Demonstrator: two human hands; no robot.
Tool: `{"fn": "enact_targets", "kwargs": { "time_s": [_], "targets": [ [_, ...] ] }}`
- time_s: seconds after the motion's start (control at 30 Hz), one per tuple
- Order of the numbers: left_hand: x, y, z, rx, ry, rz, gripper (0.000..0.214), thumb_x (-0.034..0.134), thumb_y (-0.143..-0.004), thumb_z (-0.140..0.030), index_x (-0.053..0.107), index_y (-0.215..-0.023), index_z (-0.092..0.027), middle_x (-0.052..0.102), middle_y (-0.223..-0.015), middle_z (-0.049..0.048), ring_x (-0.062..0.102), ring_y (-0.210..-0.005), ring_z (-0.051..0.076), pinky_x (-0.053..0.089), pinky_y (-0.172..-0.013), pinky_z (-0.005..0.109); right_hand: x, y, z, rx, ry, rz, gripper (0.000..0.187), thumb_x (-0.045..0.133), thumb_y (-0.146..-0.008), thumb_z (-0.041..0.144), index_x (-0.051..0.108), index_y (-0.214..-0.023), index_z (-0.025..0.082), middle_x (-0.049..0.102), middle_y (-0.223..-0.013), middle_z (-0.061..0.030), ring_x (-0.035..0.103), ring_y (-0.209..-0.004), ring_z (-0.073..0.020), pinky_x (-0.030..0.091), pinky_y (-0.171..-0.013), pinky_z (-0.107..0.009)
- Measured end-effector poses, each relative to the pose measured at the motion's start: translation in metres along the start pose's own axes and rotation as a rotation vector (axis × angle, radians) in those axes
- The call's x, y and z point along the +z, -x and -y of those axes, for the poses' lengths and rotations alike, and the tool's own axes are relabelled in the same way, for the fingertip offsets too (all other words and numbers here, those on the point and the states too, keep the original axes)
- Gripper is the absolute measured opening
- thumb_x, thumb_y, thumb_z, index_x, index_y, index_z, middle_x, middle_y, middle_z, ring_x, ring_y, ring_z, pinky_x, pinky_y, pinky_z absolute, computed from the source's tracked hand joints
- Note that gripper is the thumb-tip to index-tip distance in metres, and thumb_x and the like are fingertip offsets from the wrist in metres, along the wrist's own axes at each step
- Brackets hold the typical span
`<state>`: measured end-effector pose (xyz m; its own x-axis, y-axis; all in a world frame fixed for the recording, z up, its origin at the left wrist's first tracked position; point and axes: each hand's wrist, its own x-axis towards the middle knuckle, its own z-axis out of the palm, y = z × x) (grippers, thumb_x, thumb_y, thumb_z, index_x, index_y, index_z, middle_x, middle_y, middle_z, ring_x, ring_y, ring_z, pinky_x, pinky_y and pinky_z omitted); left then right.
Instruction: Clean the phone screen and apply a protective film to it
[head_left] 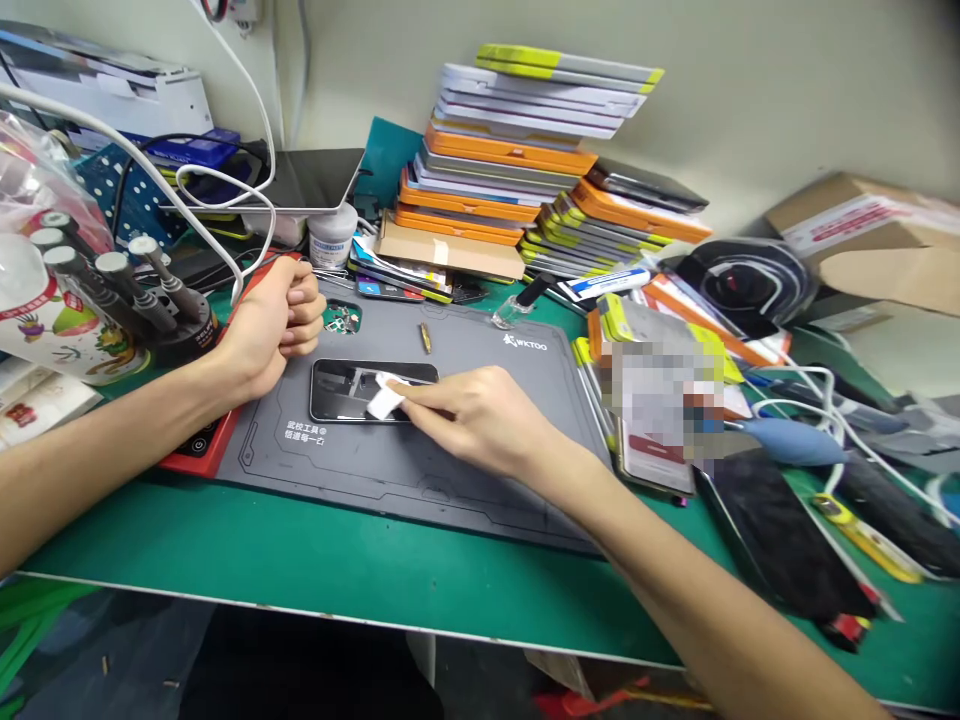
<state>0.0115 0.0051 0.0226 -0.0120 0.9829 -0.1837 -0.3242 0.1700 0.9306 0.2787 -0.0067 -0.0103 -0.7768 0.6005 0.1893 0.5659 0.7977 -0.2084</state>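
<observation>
A smartphone (337,392) lies screen up on the grey work mat (465,470), its dark glass reflecting light. Pinched in the fingers of my right hand (480,415) is a small white wipe (385,398), which is over the phone's screen. My right hand hides the phone's right end. My left hand (274,320) is curled into a loose fist beside the mat's upper left, above a red device (196,455). Whether anything is inside that fist cannot be seen. A small brass-coloured bit (425,338) lies on the mat beyond the phone.
Screwdrivers in a round holder (184,335) stand at left, near a white cable (262,195). Stacked boxes (502,180) rise at the back. A small glass bottle (517,305) sits at the mat's far edge. Phones, a blue air blower (795,440) and a yellow cutter (866,535) crowd the right.
</observation>
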Motion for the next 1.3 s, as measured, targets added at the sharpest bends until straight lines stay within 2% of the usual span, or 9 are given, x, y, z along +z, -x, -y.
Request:
{"fn": "enact_targets", "kwargs": {
  "time_s": [0.13,0.3,0.47,0.6,0.73,0.87,1.0,1.17,1.3],
  "targets": [
    [0.001,0.0,0.0,-0.004,-0.014,0.002,0.053,0.045,-0.112,-0.021,0.035,-0.061,-0.025,0.021,-0.056,-0.0092,0.014,-0.043,0.007,0.016,-0.038,0.021,0.006,0.042,-0.013,-0.066,-0.011,-0.185,0.04,0.052,-0.119,0.019,0.088,-0.136,0.013,0.084,-0.074,-0.0026,0.07,-0.056,-0.0144,0.041,-0.057,-0.031],
    [0.005,0.0,-0.002,-0.053,0.016,-0.015,0.056,0.038,-0.117,-0.021,0.033,-0.06,-0.024,0.021,-0.055,-0.0085,0.014,-0.043,0.007,0.014,-0.039,0.021,0.012,0.047,0.002,-0.165,0.136,-0.272,0.038,0.052,-0.118,0.015,0.085,-0.133,0.004,0.077,-0.066,0.001,0.064,-0.052,-0.0128,0.04,-0.055,-0.033],
    [0.007,0.0,-0.005,-0.085,0.043,-0.038,0.057,0.046,-0.116,-0.023,0.034,-0.06,-0.023,0.023,-0.054,-0.0087,0.017,-0.041,0.005,0.014,-0.039,0.021,0.008,0.032,0.004,-0.138,0.121,-0.214,0.042,0.048,-0.119,0.02,0.088,-0.131,0.01,0.078,-0.065,-0.0007,0.064,-0.052,-0.0137,0.035,-0.054,-0.034],
    [0.01,0.001,-0.007,-0.061,-0.003,-0.05,0.059,0.037,-0.117,-0.019,0.033,-0.058,-0.023,0.021,-0.054,-0.0087,0.016,-0.04,0.006,0.014,-0.039,0.023,0.005,0.012,0.003,-0.082,0.129,-0.084,0.045,0.046,-0.117,0.023,0.088,-0.13,0.013,0.079,-0.066,-0.0046,0.062,-0.052,-0.0161,0.026,-0.055,-0.037],
    [0.013,0.002,-0.008,-0.059,-0.046,-0.06,0.059,0.033,-0.116,-0.017,0.034,-0.057,-0.024,0.021,-0.055,-0.0086,0.015,-0.04,0.006,0.015,-0.039,0.024,0.006,-0.01,0.016,-0.077,0.166,0.032,0.046,0.047,-0.114,0.021,0.085,-0.137,0.009,0.083,-0.071,-0.0087,0.062,-0.054,-0.0177,0.022,-0.057,-0.038],
    [0.013,0.002,-0.009,-0.063,-0.052,-0.063,0.058,0.034,-0.116,-0.018,0.034,-0.058,-0.024,0.021,-0.055,-0.0086,0.015,-0.041,0.007,0.017,-0.039,0.023,0.005,-0.027,0.035,-0.138,0.19,0.107,0.048,0.048,-0.112,0.018,0.081,-0.143,0.002,0.084,-0.074,-0.0122,0.066,-0.057,-0.0204,0.021,-0.056,-0.039],
    [0.01,0.003,-0.009,-0.06,-0.045,-0.04,0.055,0.04,-0.114,-0.02,0.035,-0.059,-0.024,0.021,-0.056,-0.0091,0.015,-0.042,0.007,0.019,-0.039,0.022,0.006,-0.036,0.054,-0.227,0.211,0.146,0.051,0.048,-0.111,0.015,0.073,-0.151,-0.004,0.085,-0.078,-0.0137,0.074,-0.064,-0.0226,0.028,-0.053,-0.039],
    [0.001,0.001,-0.008,-0.058,-0.062,-0.012,0.053,0.047,-0.112,-0.024,0.036,-0.06,-0.025,0.021,-0.057,-0.0083,0.016,-0.043,0.008,0.022,-0.039,0.023,0.016,-0.023,0.059,-0.297,0.221,0.107,0.055,0.05,-0.106,0.008,0.064,-0.155,-0.012,0.086,-0.082,-0.0162,0.077,-0.068,-0.0243,0.04,-0.052,-0.038],
    [-0.005,-0.002,-0.005,-0.048,-0.038,0.015,0.054,0.06,-0.111,-0.031,0.036,-0.063,-0.025,0.022,-0.059,-0.0086,0.018,-0.043,0.007,0.024,-0.039,0.023,0.018,0.013,0.034,-0.223,0.234,-0.052,0.047,0.052,-0.11,0.011,0.072,-0.149,-0.007,0.085,-0.08,-0.0113,0.075,-0.063,-0.0213,0.042,-0.053,-0.038]
  ]
}}
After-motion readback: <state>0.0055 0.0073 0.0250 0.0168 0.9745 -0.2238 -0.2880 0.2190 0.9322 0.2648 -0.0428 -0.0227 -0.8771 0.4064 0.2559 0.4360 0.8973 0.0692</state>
